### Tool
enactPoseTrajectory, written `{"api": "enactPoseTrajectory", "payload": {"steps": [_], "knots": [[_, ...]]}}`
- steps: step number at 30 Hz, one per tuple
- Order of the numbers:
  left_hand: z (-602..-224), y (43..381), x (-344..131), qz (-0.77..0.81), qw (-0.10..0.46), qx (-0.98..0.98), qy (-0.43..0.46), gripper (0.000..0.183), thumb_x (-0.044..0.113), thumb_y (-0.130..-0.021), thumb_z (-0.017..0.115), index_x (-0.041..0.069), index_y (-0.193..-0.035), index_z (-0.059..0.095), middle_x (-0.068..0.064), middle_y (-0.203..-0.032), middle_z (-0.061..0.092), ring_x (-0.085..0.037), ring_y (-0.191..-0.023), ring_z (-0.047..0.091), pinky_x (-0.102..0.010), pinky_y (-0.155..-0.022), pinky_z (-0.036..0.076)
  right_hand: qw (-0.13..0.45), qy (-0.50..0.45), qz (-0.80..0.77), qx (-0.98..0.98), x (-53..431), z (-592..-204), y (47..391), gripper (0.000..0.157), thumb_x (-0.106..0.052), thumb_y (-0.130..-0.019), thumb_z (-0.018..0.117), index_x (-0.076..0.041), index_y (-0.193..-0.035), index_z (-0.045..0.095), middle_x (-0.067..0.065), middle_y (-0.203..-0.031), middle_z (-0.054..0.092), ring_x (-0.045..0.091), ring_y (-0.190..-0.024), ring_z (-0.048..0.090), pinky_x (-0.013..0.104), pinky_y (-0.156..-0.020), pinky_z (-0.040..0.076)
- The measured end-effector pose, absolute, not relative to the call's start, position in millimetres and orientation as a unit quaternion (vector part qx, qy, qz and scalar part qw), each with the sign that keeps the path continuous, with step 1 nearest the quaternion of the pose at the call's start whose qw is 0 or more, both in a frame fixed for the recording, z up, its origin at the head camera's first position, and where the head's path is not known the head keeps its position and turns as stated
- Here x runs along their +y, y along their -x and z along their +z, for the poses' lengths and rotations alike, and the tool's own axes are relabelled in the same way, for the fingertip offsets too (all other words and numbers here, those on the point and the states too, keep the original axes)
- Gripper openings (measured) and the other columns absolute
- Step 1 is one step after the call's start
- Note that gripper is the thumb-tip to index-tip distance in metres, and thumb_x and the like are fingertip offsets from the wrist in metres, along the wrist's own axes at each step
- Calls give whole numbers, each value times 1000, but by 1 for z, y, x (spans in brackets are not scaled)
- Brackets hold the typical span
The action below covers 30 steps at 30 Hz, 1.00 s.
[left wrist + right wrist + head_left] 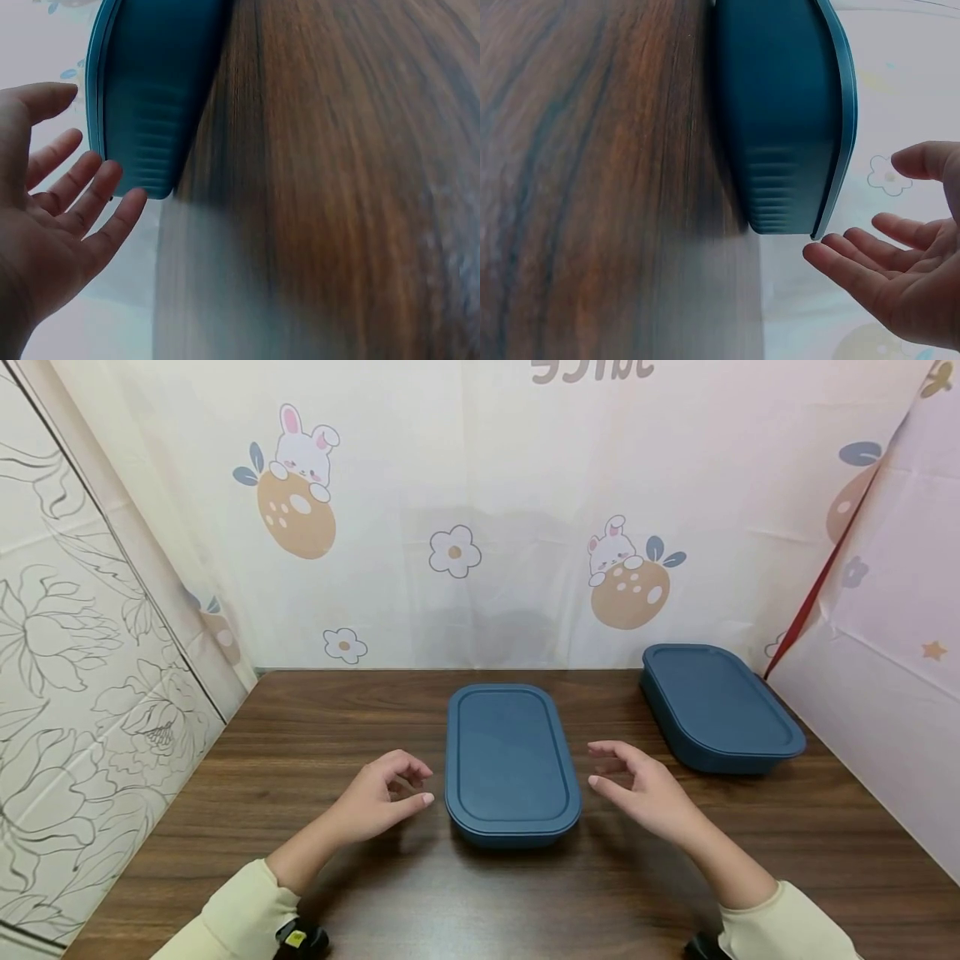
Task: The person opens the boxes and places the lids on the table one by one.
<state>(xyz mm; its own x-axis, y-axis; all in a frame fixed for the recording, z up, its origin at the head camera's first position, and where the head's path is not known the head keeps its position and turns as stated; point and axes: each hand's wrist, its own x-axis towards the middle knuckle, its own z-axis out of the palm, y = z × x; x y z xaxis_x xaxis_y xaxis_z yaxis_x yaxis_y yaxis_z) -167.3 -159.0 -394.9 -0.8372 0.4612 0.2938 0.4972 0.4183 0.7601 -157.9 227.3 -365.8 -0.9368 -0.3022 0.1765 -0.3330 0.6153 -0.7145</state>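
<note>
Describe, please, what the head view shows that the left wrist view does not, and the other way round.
Only the head view shows the right hand, the second blue box at the right, and the upper face of the lid on the central blue box.

Only the left wrist view shows the ridges on that box's side.

Both show the left hand, the central blue box, the wooden table and the printed backdrop.

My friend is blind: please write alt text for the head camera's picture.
A person's left hand and right hand flank a lidded blue box without touching it, on a brown table. A similar box sits to the right.
</note>
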Motion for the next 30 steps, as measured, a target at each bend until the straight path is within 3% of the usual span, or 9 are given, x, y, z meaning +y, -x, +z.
{"api": "enactPoseTrajectory", "payload": {"steps": [7, 14, 21, 30], "knots": [[-390, 164, -159, -336, 86, -875, 337, 21, 14, -88, 71, 6, -107, 65, 1, -108, 59, -24, -99, 61, -38, -85, 54, 92, -241, 347, -902, 230, -371, 157, 42, -10, -92, 68, -4, -131, 55, 13, -125, 57, 33, -105, 63, 44, -82, 56], [-385, 162, -158, -243, 170, -875, 382, 21, 15, -84, 76, 10, -101, 65, 2, -106, 58, -16, -100, 55, -36, -84, 51, 183, -326, 247, -894, 230, -371, 155, 49, -4, -84, 74, -7, -129, 56, 9, -131, 56, 28, -118, 54, 49, -88, 50], [-378, 163, -156, -229, 206, -858, 410, 22, 13, -82, 76, 10, -100, 65, 1, -106, 57, -16, -98, 54, -34, -82, 50, 197, -359, 214, -887, 226, -364, 153, 52, -7, -82, 76, -9, -130, 57, 8, -135, 53, 29, -122, 51, 50, -91, 46], [-368, 162, -152, -233, 197, -854, 420, 23, 16, -83, 76, 10, -103, 66, -1, -110, 58, -17, -102, 55, -36, -85, 50, 197, -404, 185, -874, 218, -357, 154, 47, -11, -81, 76, -6, -126, 61, 9, -138, 50, 25, -123, 48, 44, -90, 48]]}}
